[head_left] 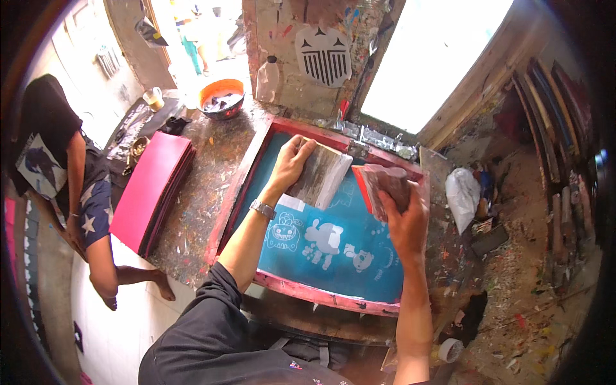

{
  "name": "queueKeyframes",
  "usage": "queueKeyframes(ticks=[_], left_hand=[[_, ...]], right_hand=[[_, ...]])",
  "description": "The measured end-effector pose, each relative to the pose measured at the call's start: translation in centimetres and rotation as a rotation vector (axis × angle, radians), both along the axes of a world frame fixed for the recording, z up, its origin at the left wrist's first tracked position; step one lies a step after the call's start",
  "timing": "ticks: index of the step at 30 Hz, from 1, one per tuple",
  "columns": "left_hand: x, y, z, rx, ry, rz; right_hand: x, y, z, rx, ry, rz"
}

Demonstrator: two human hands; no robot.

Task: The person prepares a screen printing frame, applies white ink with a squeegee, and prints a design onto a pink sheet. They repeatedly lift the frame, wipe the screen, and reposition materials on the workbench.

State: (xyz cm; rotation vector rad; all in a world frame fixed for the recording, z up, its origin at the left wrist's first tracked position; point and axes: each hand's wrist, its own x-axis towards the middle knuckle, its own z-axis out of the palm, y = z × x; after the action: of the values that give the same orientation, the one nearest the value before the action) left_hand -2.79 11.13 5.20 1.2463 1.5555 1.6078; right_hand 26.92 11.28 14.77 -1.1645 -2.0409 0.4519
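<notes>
Here, left fingers (308, 148) grip a squeegee (323, 172), right fingers (387, 203) a red-edged block (384, 176), above a screen (305, 283) with unreadable marks (378, 275).

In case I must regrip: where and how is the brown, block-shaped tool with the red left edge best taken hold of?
Probably grip the brown, block-shaped tool by its thick body from the lower right, thumb across its face. The red strip runs along its left edge, so this side should stay clear of it; the bare right hand holds it this way.
</notes>
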Motion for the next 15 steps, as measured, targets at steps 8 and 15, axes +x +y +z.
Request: queueKeyframes(ticks=[8, 15], left_hand=[[0.1, 0.5, 0.0, 0.082, -0.114, -0.039], [0.2, -0.5, 2.0, 0.164, -0.189, 0.01]], right_hand=[[-4.3, 0.8, 2.4, 0.219, -0.385, -0.061], [-4.5, 2.0, 1.3, 0.277, -0.317, -0.011]])
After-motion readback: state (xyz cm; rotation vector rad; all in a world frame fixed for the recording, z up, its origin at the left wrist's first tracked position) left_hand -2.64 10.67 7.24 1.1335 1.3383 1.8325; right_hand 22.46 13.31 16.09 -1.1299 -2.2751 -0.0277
